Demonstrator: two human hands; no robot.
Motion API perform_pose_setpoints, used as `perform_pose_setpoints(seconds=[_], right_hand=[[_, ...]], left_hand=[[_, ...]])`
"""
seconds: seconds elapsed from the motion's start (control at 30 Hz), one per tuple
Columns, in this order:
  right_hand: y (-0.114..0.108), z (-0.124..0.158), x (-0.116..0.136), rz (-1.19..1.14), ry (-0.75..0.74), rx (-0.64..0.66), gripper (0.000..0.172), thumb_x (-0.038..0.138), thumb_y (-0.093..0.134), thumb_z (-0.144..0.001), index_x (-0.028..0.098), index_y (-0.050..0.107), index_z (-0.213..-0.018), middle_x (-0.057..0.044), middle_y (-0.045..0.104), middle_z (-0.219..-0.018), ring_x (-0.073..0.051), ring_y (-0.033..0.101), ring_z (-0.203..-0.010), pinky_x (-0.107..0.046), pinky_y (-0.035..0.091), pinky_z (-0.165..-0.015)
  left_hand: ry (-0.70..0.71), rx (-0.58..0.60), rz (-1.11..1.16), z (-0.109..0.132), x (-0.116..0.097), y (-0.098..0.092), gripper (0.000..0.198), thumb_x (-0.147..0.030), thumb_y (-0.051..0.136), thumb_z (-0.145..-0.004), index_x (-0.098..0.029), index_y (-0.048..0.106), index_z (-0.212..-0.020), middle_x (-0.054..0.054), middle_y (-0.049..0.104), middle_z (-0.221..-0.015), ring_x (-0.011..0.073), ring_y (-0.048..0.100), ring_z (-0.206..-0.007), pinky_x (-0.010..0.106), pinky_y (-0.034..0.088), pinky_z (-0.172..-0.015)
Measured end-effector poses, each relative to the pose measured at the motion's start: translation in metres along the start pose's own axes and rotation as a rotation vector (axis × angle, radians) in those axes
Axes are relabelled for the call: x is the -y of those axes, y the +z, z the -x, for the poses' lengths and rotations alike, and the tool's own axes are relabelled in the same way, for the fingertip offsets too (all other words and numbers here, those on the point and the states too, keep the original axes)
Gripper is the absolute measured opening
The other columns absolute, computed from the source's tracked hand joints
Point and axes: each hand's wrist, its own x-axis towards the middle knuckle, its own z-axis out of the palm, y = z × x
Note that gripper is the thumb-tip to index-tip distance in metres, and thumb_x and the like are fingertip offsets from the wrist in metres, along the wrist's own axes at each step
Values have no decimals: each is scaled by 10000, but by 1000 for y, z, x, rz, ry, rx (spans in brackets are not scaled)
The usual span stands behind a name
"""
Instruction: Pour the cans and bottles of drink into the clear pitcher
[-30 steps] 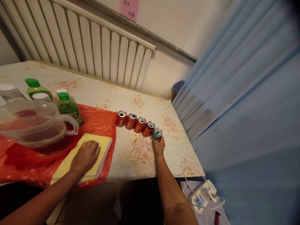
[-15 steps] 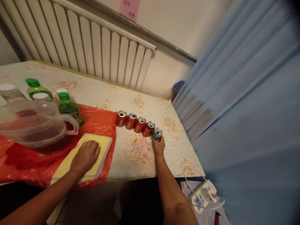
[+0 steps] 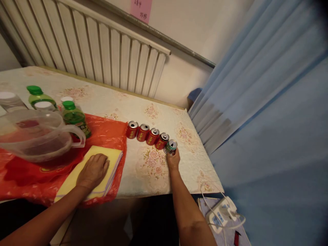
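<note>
At the right end of a row of drink cans, my right hand (image 3: 173,160) is wrapped round a green can (image 3: 170,147) with an opened top. The can stands upright on the table, close beside a dark-topped red can (image 3: 162,141). More red cans (image 3: 141,133) with yellow lettering continue the row to the left, all upright. My left hand (image 3: 93,171) rests on a folded yellow cloth (image 3: 112,154), its fingers loosely curled in and no object visible in them. Under the cloth lies a red plastic sheet (image 3: 107,130).
A clear plastic jug (image 3: 33,136) with its handle toward me stands on the left, before green-capped bottles (image 3: 75,118) and white-capped containers (image 3: 11,100). Blue curtains (image 3: 256,136) hang at the right. A power strip (image 3: 220,215) with cables lies below the table's right corner.
</note>
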Motion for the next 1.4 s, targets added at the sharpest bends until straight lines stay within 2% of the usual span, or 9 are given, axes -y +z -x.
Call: perform_pose_setpoints(seconds=[0.27,0.67,1.03,1.4], right_hand=[[0,0,0,0,-8,-2,587,276,590,-671,171,566,-1248,-86,701,-1113,-240,644,-976,-326,494,-862],[-1,0,0,11,-12,-10,518,299,573,-663,184,590,-1168,-76,704,-1054,-238,638,-933,-325,494,-826],[-1,1,3,11,-12,-4,529,287,570,-680,184,583,-1199,-67,711,-1054,-232,637,-958,-294,493,-779],[-2,1,4,23,0,-3,527,279,576,-683,170,585,-1198,-76,712,-1063,-239,628,-996,-297,492,-811]], left_hand=[[7,-11,1,0,2,2,249,-333,392,-949,-167,578,-967,129,621,-976,294,558,-942,430,447,-896],[-3,-24,25,0,-1,-1,245,-321,401,-937,-169,593,-955,131,632,-972,298,564,-944,436,452,-883],[10,-14,4,-1,-2,-3,254,-315,380,-948,-168,587,-953,137,629,-967,301,558,-935,439,448,-889],[-11,-22,44,-1,-2,-4,257,-329,385,-931,-185,598,-933,130,640,-965,295,571,-935,437,449,-883]])
